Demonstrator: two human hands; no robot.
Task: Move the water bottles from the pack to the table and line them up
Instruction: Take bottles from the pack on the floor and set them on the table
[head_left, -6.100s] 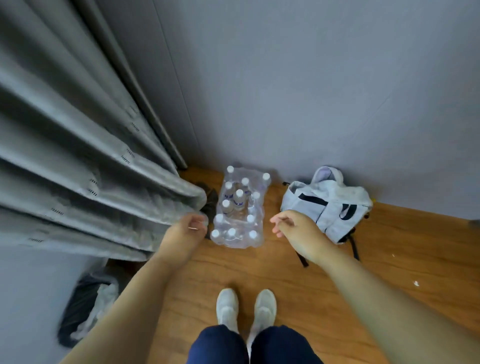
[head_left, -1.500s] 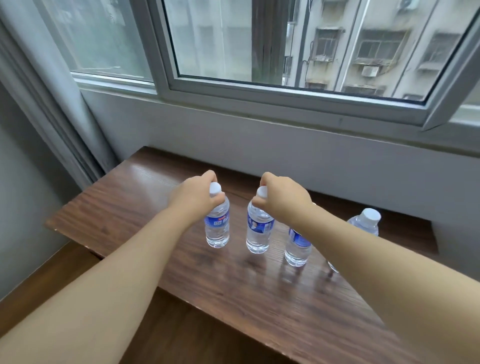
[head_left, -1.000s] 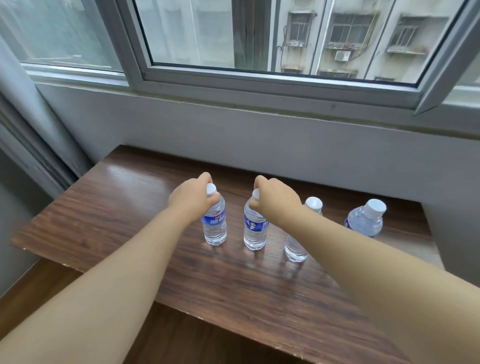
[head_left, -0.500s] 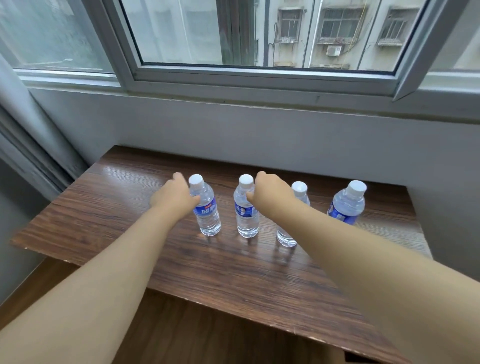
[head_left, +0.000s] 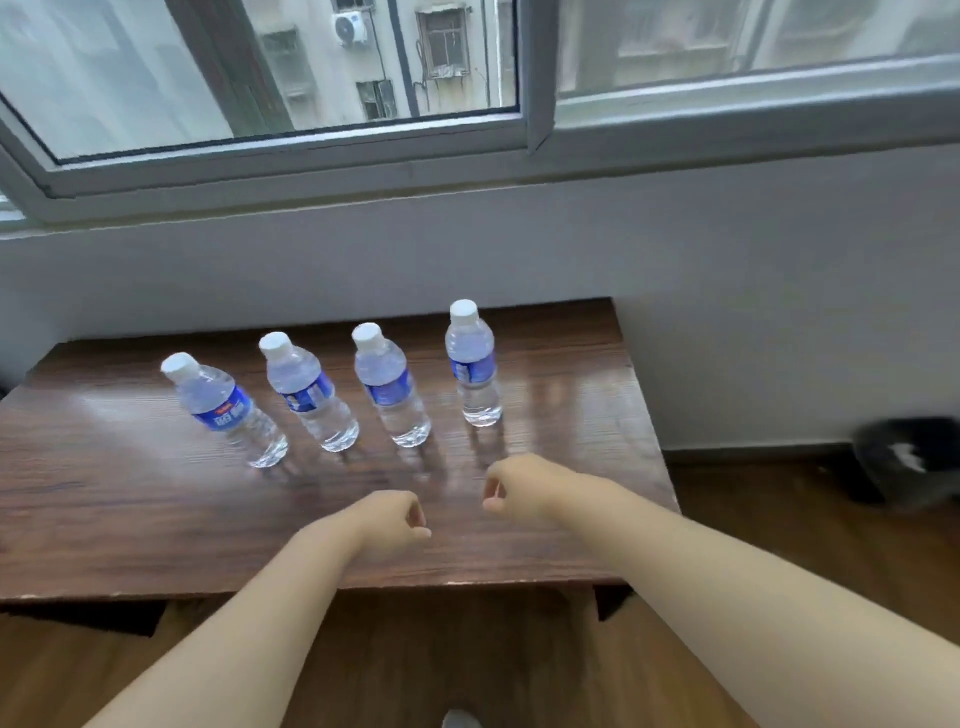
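Note:
Several clear water bottles with white caps and blue labels stand upright in a row on the dark wooden table (head_left: 130, 519): the leftmost bottle (head_left: 223, 410), a second bottle (head_left: 309, 392), a third bottle (head_left: 389, 387) and the rightmost bottle (head_left: 472, 364). My left hand (head_left: 387, 522) hovers over the table's front part, fingers loosely curled, holding nothing. My right hand (head_left: 519, 488) is just right of it, also loosely curled and empty. Both hands are well in front of the row, touching no bottle. The pack is out of view.
A grey wall and a window (head_left: 311, 78) rise behind the table. Wooden floor lies in front and to the right. A dark bin with a bag (head_left: 909, 462) stands on the floor at the right, by the wall.
Both hands have let go of the two left bottles and pulled back toward me. The view has swung right, so the row now sits left of centre.

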